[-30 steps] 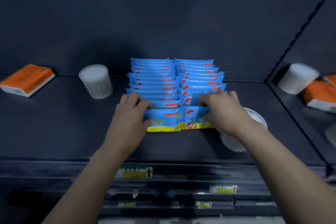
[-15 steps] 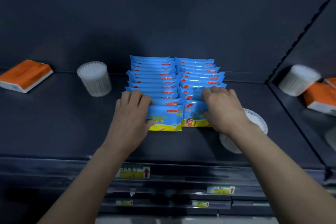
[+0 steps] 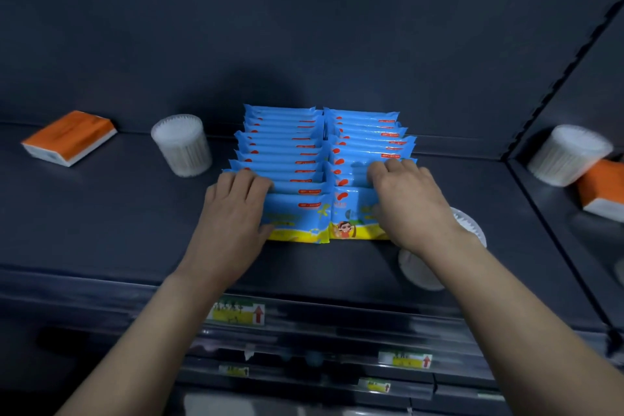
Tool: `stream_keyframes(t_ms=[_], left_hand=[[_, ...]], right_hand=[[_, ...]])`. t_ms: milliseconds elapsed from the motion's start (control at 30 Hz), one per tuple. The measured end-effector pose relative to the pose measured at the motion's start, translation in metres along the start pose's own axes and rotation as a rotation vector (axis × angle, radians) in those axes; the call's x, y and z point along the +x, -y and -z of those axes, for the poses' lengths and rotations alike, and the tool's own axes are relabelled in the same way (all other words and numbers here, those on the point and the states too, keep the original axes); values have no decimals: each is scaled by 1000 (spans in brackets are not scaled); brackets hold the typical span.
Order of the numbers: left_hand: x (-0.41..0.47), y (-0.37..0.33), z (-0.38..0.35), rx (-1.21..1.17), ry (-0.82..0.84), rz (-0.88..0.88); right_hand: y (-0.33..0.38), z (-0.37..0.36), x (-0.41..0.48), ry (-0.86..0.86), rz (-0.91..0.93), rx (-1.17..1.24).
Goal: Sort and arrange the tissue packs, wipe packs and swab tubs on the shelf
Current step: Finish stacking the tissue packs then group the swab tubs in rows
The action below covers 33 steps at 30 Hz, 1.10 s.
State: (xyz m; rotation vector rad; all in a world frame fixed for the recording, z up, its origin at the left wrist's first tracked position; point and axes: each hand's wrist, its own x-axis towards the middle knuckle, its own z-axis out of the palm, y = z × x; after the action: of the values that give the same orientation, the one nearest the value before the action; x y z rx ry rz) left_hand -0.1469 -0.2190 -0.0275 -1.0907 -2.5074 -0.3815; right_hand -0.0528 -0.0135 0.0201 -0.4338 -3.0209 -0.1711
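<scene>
Two rows of blue wipe packs stand side by side mid-shelf, the left row [image 3: 280, 145] and the right row [image 3: 368, 138]. My left hand [image 3: 233, 213] grips the front packs of the left row, fingers over their tops and thumb on the front face. My right hand [image 3: 408, 206] holds the front packs of the right row the same way. A white swab tub [image 3: 180, 145] stands upright left of the rows. Another swab tub [image 3: 469, 226] lies tipped under my right wrist, partly hidden. An orange tissue pack [image 3: 69, 137] lies flat at far left.
Past the right divider [image 3: 540, 213] a swab tub [image 3: 570, 154] lies on its side against an orange tissue pack [image 3: 601, 192]. The shelf's front edge [image 3: 337, 311] carries yellow price labels. The dark back wall stands just behind the rows.
Both hands stay on the front packs. Their fingers have crept slightly farther back over the pack tops, and the front packs sit tighter against the rows.
</scene>
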Motion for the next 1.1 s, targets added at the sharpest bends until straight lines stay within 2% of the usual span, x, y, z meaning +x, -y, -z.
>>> stream_keyframes(t_ms=[133, 233, 433, 567, 700, 833, 1100], left_hand=[[-1, -4, 8, -16, -77, -2], [7, -15, 18, -112, -134, -23], [41, -53, 23, -370, -171, -205], [57, -98, 20, -497, -163, -338], [67, -150, 24, -607, -71, -458], [74, -198, 23, -708, -78, -588], [91, -316, 4, -732, -71, -650]], right_hand=[[-1, 9, -1, -35, 9, 45], [-8, 19, -9, -84, 9, 99], [-41, 44, -52, -116, -103, 164], [-67, 52, -93, -98, -263, 139], [-93, 56, -134, -95, -395, 113], [-129, 61, -170, -105, -510, 78], [-237, 58, -218, -169, -564, 112]])
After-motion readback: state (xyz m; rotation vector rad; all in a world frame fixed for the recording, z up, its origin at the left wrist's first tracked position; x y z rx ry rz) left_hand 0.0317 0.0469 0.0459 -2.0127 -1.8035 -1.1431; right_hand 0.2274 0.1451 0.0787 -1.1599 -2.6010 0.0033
